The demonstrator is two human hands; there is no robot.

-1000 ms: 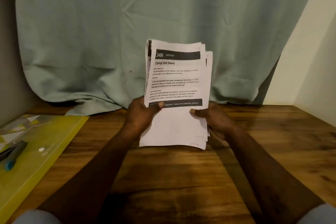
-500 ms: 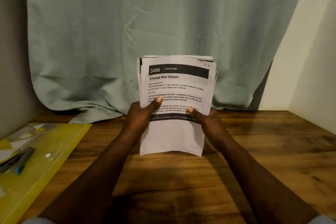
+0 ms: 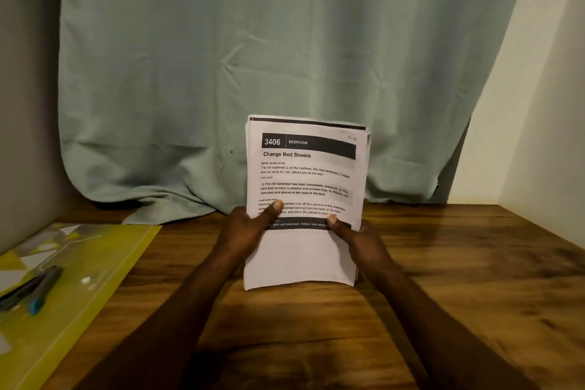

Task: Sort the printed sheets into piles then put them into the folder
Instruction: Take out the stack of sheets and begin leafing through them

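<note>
Seen from the head camera, both hands meet at the middle of the view, and between them stands the stack of printed sheets (image 3: 305, 174), upright and facing the person. The left hand (image 3: 243, 233) grips the stack's left edge, its thumb (image 3: 274, 208) laid across the front page and the rest of its fingers hidden behind the paper. The right hand (image 3: 359, 242) grips the right edge in the same way, thumb (image 3: 333, 221) pressed on the dark band printed low on the page. Above the thumbs the top page reads "3406 BEDROOM" and "Change Bed Sheets". The edges of the sheets behind it show a little uneven along the top and right side. Below the hands the stack's lower edge curls slightly, close over the wooden surface (image 3: 459, 269); whether it touches cannot be told.

Well off to the left of the left hand, the yellow folder (image 3: 107, 263) lies flat on the surface, apart from the sheets. A dark pen with a blue tip (image 3: 42, 288) lies on the folder at the part farthest from the hands. Beyond the hands, a pale green curtain (image 3: 253, 57) hangs down behind the stack, its hem bunched on the far part of the surface. To the right of the right hand, a cream wall (image 3: 544, 123) borders the surface.
</note>
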